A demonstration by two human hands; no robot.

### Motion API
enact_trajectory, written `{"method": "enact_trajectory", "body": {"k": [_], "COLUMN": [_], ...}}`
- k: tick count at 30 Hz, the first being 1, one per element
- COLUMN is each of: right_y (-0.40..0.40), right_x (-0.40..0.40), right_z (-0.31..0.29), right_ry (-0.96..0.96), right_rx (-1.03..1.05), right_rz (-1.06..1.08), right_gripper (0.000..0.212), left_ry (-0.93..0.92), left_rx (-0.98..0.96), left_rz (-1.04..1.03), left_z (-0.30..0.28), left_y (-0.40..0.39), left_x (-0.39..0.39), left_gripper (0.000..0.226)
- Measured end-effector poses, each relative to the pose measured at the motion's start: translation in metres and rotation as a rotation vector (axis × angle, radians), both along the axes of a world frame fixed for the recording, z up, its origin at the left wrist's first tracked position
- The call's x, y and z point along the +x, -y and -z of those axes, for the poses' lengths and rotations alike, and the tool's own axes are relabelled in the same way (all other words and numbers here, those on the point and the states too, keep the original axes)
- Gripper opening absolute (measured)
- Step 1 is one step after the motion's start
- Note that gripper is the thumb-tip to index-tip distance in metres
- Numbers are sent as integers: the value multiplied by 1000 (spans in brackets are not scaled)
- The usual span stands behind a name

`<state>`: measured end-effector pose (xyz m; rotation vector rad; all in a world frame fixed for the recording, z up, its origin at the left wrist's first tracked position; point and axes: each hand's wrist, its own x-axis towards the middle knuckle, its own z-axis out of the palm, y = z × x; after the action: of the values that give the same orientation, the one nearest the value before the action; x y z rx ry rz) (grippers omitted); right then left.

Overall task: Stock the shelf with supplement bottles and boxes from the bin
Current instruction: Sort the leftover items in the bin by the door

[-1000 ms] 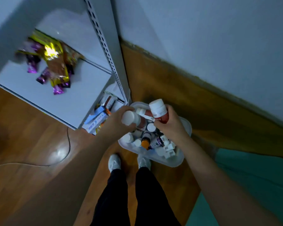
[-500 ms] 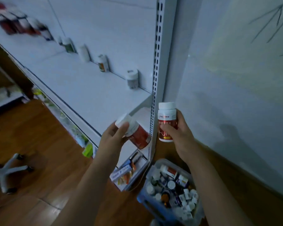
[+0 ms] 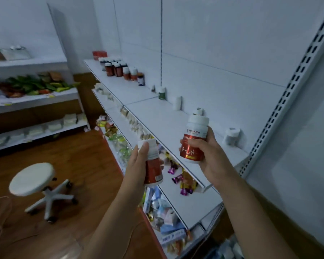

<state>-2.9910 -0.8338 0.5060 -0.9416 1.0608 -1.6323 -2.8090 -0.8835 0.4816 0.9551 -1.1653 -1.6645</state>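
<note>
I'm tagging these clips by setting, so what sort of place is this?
Probably a small shop or a mock-up of one: slotted white retail shelving with rows of supplement bottles, wrapped sweets on a lower tier, and more stocked shelves across the wooden floor.

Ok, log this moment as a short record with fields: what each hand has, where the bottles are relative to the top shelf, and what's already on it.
left hand: left hand grips a red bottle with white cap, tilted
right hand: right hand grips a red bottle with heartbeat label, upright
position: both bottles held in the air at the front of the top shelf, not set down
shelf contents: cluster of dark bottles at the far end; single bottles spaced along the back wall, among them a white bottle nearest the right hand
bin: not in view
</note>
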Motion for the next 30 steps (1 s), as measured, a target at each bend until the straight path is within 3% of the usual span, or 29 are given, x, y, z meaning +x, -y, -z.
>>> {"method": "enact_trajectory", "body": {"k": [5,9,15,30], "right_y": [49,95,185,451], "right_x": [56,87,102,103], "right_z": [6,11,11,2], "right_ry": [6,38,-101,-348], "right_rx": [47,111,95,84], "right_rz": [-1,45,105,157], "right_gripper": [46,55,42,49], "left_ry": [24,31,39,152], "left_rx": [-9,-8,-17,-58], "left_rz": [-50,-105,-139,-176], "left_z": [7,9,10,3], "left_y": [35,72,155,415], "left_x": [51,80,98,112], "left_gripper": [42,43,40,33]}}
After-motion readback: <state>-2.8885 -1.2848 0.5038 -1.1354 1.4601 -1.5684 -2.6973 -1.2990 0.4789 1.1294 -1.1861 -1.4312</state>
